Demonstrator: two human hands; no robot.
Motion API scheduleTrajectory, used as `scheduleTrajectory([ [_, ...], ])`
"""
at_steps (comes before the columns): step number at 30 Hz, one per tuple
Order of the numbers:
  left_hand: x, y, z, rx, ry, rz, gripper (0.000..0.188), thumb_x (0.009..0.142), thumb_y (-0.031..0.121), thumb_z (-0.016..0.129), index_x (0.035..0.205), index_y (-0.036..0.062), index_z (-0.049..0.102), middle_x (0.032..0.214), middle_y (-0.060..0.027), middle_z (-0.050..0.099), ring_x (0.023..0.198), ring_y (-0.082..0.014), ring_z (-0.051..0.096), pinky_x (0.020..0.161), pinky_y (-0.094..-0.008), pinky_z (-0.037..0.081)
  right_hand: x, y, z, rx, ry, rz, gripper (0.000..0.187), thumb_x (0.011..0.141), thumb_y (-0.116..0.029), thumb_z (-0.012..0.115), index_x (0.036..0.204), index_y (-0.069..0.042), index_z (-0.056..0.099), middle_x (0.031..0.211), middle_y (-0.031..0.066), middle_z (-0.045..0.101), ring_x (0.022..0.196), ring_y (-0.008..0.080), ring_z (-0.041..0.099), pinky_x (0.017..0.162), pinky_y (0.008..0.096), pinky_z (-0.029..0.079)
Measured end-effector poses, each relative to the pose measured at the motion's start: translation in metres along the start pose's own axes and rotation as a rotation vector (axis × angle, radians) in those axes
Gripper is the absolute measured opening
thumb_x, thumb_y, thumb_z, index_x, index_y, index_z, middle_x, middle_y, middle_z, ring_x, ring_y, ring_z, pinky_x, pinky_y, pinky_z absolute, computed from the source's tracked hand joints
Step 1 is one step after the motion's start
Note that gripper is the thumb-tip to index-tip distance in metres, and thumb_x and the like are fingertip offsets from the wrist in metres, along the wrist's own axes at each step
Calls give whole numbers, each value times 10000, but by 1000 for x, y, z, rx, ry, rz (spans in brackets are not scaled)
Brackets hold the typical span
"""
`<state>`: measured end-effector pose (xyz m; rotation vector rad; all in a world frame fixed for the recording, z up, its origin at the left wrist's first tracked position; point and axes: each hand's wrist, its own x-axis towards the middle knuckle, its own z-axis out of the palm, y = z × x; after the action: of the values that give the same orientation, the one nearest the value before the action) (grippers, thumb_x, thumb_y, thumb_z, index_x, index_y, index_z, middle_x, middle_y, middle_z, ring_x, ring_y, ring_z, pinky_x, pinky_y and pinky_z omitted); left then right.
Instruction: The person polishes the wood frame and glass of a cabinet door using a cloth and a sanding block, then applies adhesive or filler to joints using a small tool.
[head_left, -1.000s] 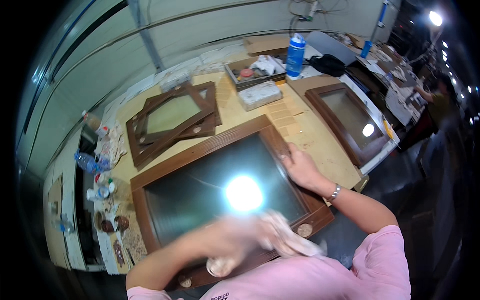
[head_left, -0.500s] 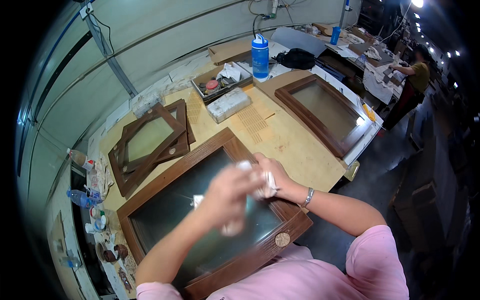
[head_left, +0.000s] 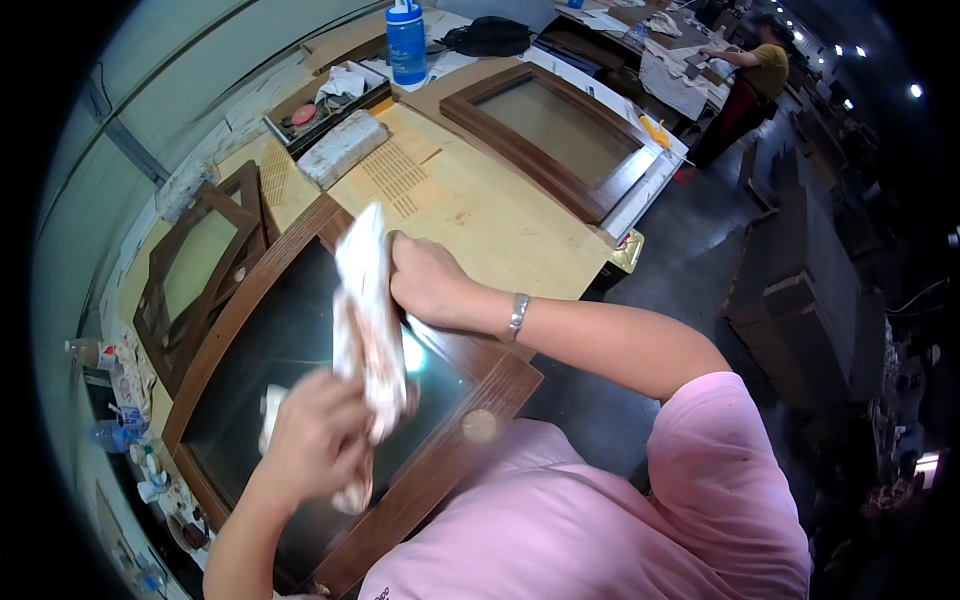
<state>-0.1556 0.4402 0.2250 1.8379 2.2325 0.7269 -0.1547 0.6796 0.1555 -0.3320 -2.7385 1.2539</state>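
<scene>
A brown wooden-framed glass panel point(head_left: 300, 237) lies tilted on the table before me. My left hand point(head_left: 320, 430) is closed on a white cloth point(head_left: 368, 300) with reddish-brown stains. The cloth rises from that hand over the glass toward the frame's far right rail, its edges blurred. My right hand point(head_left: 430, 282), with a silver bracelet at the wrist, is closed over that rail, right beside the cloth's upper end. Its fingertips are hidden. A round tan disc point(head_left: 479, 426) sits on the near rail.
Smaller frames point(head_left: 200, 262) are stacked at the left. Another glazed frame point(head_left: 560, 130) lies at the back right. Behind stand a blue bottle point(head_left: 406, 45), an open box point(head_left: 290, 140) and a whitish block point(head_left: 343, 148). A person point(head_left: 745, 90) works at a farther table.
The view has turned, shifting the scene leftward and up. My left hand has drawn away from my right, and the cloth now hangs lengthwise between them. My right hand stays at the frame's rail.
</scene>
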Motion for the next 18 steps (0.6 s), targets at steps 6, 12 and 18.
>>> scheduleTrajectory([
  [6, 12, 6, -1, -121, 178, -145, 356, 624, 91, 591, 950, 31, 720, 976, -138, 671, 907, -296, 554, 843, -398, 461, 0, -8, 6, -38, 20, -50, 270, 913, -223, 586, 942, 45, 575, 828, 299, 659, 814, 444, 666, 739, 495, 513],
  [12, -48, 23, 23, 26, -64, 12, 371, 565, 68, 675, 923, 143, 735, 1183, -15, 706, 908, -233, 611, 848, -375, 451, 2, 7, -7, 36, 48, -22, 280, 934, -185, 540, 995, 84, 586, 886, 341, 643, 908, 493, 630, 834, 520, 487],
  [18, -83, 39, -11, -48, 429, -422, 361, 721, -68, 570, 1048, 43, 678, 960, -114, 642, 897, -275, 611, 799, -385, 485, 11, 2, 14, 16, -51, -53, 321, 912, -199, 474, 902, 83, 628, 808, 293, 653, 765, 390, 660, 723, 497, 496],
])
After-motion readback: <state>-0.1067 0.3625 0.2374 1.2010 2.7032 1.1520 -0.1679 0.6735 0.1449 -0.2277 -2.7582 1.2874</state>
